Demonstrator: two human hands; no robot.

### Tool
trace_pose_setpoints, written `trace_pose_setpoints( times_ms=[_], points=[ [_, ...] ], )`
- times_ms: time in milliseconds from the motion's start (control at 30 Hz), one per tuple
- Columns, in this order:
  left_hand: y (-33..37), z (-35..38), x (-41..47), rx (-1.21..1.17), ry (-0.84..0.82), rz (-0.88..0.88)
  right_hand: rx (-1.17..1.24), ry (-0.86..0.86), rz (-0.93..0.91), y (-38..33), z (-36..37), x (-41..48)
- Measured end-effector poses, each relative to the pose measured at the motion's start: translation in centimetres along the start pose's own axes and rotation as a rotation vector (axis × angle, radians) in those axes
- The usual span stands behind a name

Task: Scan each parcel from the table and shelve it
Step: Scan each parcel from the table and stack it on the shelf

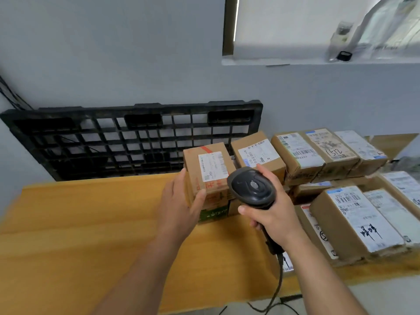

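- Yellow wood-grain table [79, 223]: wide top, bare on its left half, parcels crowded on its right half.
- Right hand [272, 214]: fingers wrapped tight round the handle of a dark grey barcode scanner [252, 186]. The scanner's long axis runs from the wrist up and away to the left, head pointing at the held parcel's label; its cable [278, 287] drops off the near table edge.
- Left hand [181, 201]: clamped on the left side of a cardboard parcel [204, 160], thumb on its upper face, the other fingers hidden behind it.
- The parcel: brown box near the table's middle, tipped so its labelled face looks up toward the scanner. Long axis runs near-to-far, far end higher. A white shipping label [212, 165] with barcodes lies along that axis. The near lower end meets a green-printed box [212, 214] beneath it.
- Stacked parcels [350, 214]: brown boxes with white labels, to the right, near and far, two layers deep.
- Black plastic pallet [136, 137]: leaning on its long edge against the grey wall behind the table.
- Window ledge [318, 61]: upper right, holding blurred items.
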State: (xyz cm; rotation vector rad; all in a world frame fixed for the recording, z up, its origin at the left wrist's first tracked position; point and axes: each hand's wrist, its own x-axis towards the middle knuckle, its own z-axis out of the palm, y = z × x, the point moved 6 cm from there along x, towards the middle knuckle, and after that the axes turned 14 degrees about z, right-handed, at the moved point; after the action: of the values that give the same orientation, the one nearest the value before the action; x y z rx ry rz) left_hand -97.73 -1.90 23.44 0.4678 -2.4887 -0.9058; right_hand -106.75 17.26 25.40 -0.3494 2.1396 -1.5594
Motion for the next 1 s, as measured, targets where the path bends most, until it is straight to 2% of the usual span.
trace_pose_setpoints(
  times_ms=[300, 467, 667, 833, 1000],
  points=[
    [-5.7, 4.1, 5.2, -0.179, -0.177, -0.109, -0.016, 0.076, 0.158, 1.8, 2.1, 5.3],
    [-6.9, 5.6, 4.5, -0.331, -0.230, -0.125, -0.003, 0.093, 0.148, 1.7, 2.6, 5.3],
    [-5.7, 4.5, 2.5, -0.569, -0.189, -0.196, 0.104, 0.044, 0.124, 1.8, 3.1, 4.1],
    [-5.0, 2.6, -0.3, -0.606, -0.105, -0.225, 0.216, -0.029, 0.111, 2.3, 2.8, 1.8],
    [-3.1, -0.5, -4.1, -0.571, -0.032, -0.181, 0.212, -0.124, 0.044, 1.2, 3.1, -1.3]
  ],
)
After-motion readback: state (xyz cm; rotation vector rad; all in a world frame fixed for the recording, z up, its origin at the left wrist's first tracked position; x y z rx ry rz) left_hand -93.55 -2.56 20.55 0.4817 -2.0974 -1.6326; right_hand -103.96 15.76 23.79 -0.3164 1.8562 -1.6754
